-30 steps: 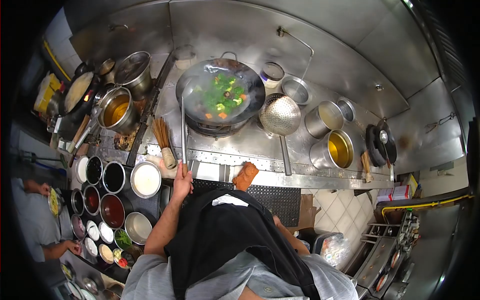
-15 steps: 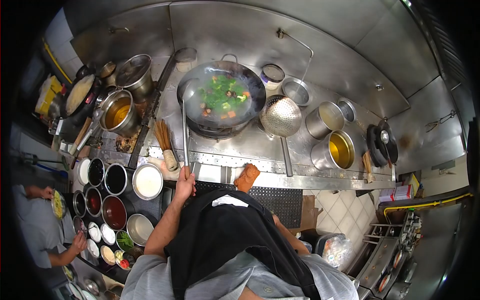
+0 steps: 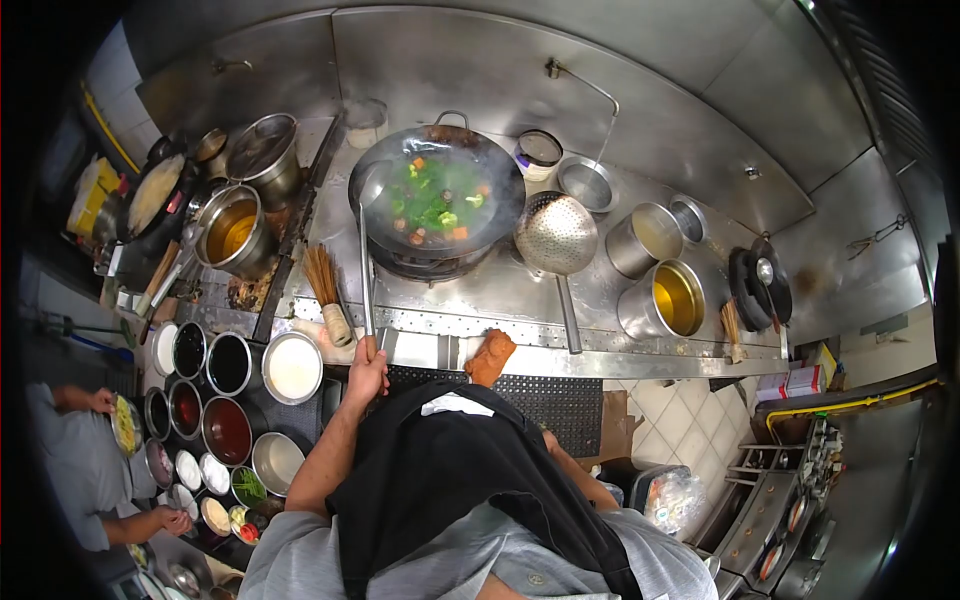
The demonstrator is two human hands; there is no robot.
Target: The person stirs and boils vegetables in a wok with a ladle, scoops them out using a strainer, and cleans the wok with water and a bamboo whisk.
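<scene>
My left hand point(image 3: 368, 372) is closed around the handle of a long ladle point(image 3: 366, 290). The ladle's bowl rests inside the left part of a dark wok point(image 3: 487, 170). Steaming green vegetables with orange pieces point(image 3: 437, 200) lie in the wok, which sits over a burner. My right forearm point(image 3: 582, 474) runs behind the black apron, and the hand at its end is hidden. An orange-brown cloth point(image 3: 490, 357) is bunched at the counter's front edge. A bamboo brush point(image 3: 322, 280) lies left of the ladle handle.
Right of the wok are a perforated strainer point(image 3: 556, 235), a pot of yellow liquid point(image 3: 678, 300) and a water spout point(image 3: 600, 90). Sauce containers point(image 3: 228, 432) stand at the left. A co-worker's hand point(image 3: 172, 520) is beyond them. A pot of oil point(image 3: 234, 235) stands back left.
The vegetables have shifted within the wok. The co-worker's lower hand has moved down and slightly right. The view has shifted slightly. My left hand still holds the ladle.
</scene>
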